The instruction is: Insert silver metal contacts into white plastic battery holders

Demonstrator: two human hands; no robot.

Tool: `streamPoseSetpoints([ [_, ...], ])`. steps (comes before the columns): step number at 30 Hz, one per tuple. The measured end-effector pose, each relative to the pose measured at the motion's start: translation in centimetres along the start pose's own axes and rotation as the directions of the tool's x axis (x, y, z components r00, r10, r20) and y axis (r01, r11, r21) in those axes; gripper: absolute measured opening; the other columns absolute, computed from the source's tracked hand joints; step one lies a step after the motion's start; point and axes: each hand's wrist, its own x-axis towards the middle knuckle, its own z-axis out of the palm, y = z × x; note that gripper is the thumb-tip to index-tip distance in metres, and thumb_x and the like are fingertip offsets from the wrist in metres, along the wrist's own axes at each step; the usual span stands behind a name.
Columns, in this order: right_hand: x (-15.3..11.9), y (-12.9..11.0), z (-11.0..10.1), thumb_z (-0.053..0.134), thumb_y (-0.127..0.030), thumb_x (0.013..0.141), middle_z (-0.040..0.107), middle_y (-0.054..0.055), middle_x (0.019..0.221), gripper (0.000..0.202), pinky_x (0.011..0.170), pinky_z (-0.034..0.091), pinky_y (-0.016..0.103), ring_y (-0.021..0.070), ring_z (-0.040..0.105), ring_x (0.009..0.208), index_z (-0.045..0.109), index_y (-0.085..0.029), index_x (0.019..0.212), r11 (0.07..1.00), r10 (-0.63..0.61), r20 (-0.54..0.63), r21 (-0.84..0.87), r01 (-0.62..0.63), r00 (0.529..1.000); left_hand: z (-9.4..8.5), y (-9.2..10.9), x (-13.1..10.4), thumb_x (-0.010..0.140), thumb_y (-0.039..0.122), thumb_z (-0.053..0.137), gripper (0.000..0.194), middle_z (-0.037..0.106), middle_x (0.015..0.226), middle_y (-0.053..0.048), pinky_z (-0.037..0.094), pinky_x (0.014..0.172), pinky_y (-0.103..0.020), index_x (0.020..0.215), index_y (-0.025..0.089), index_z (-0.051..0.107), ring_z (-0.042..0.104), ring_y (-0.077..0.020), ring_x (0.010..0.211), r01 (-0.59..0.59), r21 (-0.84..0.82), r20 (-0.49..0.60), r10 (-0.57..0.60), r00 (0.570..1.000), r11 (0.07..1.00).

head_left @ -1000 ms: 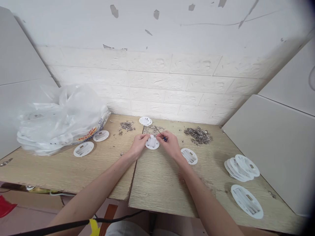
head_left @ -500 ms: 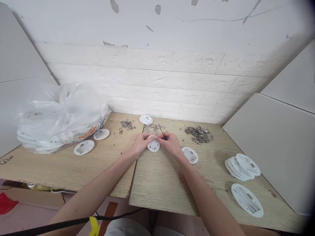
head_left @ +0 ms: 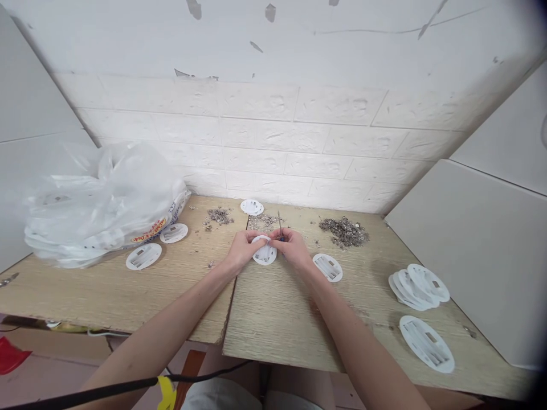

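My left hand [head_left: 244, 249] is closed on the rim of a white round plastic battery cover [head_left: 265, 254], held tilted over the seam between the two table boards. My right hand [head_left: 293, 248] keeps a thin screwdriver [head_left: 280, 221] in its closed fingers, the metal shaft pointing up and away. Its thumb and fingertip also touch the cover's upper right edge. Whether a small metal piece sits between those fingertips is too small to tell. Just beyond the hands lie scattered small metal clips [head_left: 265, 221] and another white cover [head_left: 252, 207].
Behind my right hand is a dark heap of metal parts [head_left: 344, 232], with a smaller pile [head_left: 219, 216] to the left. Single covers lie around, one [head_left: 328, 267] beside my right wrist. A stack of covers [head_left: 419, 287] stands at right. A plastic bag [head_left: 106, 205] fills the left.
The screwdriver's shaft has swung to stand more upright. My right fingers have shifted slightly at the cover's edge, and the whole view has moved a little.
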Motion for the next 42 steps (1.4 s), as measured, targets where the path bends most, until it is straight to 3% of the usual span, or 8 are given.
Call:
streamPoseSetpoints([
  [6,0.2,0.5,0.1,0.068,-0.024,0.06,0.055,-0.003,0.065,0.017,0.058,0.038,0.024,0.01,0.048,0.06,0.06,-0.016,0.071,0.997,-0.071,-0.01,0.004,0.071,0.997,-0.1,-0.2,0.0,0.067,0.041,0.069,0.036,0.071,0.08,-0.007,0.045,0.064,-0.027,0.087,0.011,0.072,0.061,-0.0181,0.071,0.011,0.016,0.089,-0.012,0.996,1.0],
  [12,0.2,0.3,-0.1,0.069,-0.025,0.056,0.055,-0.003,0.064,0.02,0.056,0.038,0.025,0.0106,0.048,0.058,0.059,-0.016,0.071,0.999,-0.011,-0.033,0.05,0.013,0.999,-0.2,-0.6,0.3,0.071,0.041,0.066,0.032,0.069,0.08,-0.004,0.043,0.065,-0.026,0.087,0.013,0.07,0.059,-0.0158,0.072,0.006,0.043,0.141,-0.012,0.99,0.999],
  [21,0.4,0.4,-0.1,0.068,-0.025,0.056,0.054,-0.004,0.062,0.019,0.056,0.037,0.025,0.0098,0.046,0.056,0.06,-0.016,0.071,0.999,-0.008,-0.021,0.036,0.009,1.0,0.0,-1.0,0.4,0.071,0.033,0.065,0.024,0.065,0.07,-0.002,0.041,0.06,-0.024,0.081,0.012,0.067,0.055,-0.0135,0.063,-0.004,0.017,0.099,0.002,0.995,1.0],
  [26,0.2,0.3,-0.1,0.064,-0.027,0.063,0.056,-0.002,0.065,0.017,0.057,0.039,0.025,0.0114,0.049,0.06,0.061,-0.016,0.076,0.99,-0.068,-0.024,-0.122,0.065,0.997,0.1,-1.5,0.8,0.067,0.035,0.067,0.027,0.065,0.073,-0.003,0.043,0.062,-0.025,0.082,0.012,0.066,0.057,-0.0151,0.066,-0.082,0.044,0.048,0.08,0.996,0.996],
  [29,0.1,0.0,-0.1,0.061,-0.029,0.068,0.059,-0.001,0.07,0.016,0.058,0.04,0.025,0.0118,0.051,0.061,0.06,-0.017,0.079,0.972,-0.106,-0.025,-0.211,0.098,0.994,0.1,-1.3,0.8,0.065,0.033,0.068,0.028,0.065,0.074,-0.003,0.043,0.062,-0.025,0.084,0.012,0.066,0.057,-0.0145,0.066,-0.067,0.03,0.02,0.066,0.998,0.997],
  [36,0.0,-0.1,0.0,0.061,-0.032,0.071,0.06,0.0,0.074,0.019,0.059,0.042,0.026,0.0125,0.053,0.063,0.06,-0.017,0.082,0.975,-0.124,0.034,-0.181,0.128,0.992,-0.1,-0.5,0.3,0.065,0.028,0.068,0.023,0.063,0.067,-0.001,0.04,0.055,-0.022,0.08,0.012,0.066,0.054,-0.0121,0.06,-0.057,0.04,0.023,0.056,0.998,0.998],
  [39,-0.1,-0.2,-0.1,0.059,-0.031,0.072,0.06,0.0,0.074,0.016,0.06,0.042,0.026,0.0129,0.053,0.065,0.06,-0.017,0.081,0.945,-0.177,0.044,-0.271,0.183,0.983,-0.1,-0.7,0.4,0.065,0.025,0.069,0.019,0.063,0.068,-0.001,0.04,0.056,-0.022,0.078,0.012,0.066,0.055,-0.0117,0.061,-0.066,0.036,0.014,0.065,0.998,0.997],
  [42,-0.1,-0.2,-0.1,0.058,-0.03,0.072,0.06,0.001,0.078,0.016,0.061,0.042,0.027,0.0134,0.054,0.066,0.06,-0.018,0.082,0.931,-0.198,0.043,-0.303,0.202,0.979,-0.1,-0.5,0.4,0.063,0.019,0.07,0.018,0.064,0.07,-0.002,0.042,0.058,-0.022,0.08,0.012,0.066,0.056,-0.0117,0.062,-0.001,-0.028,0.016,0.002,1.0,1.0],
])
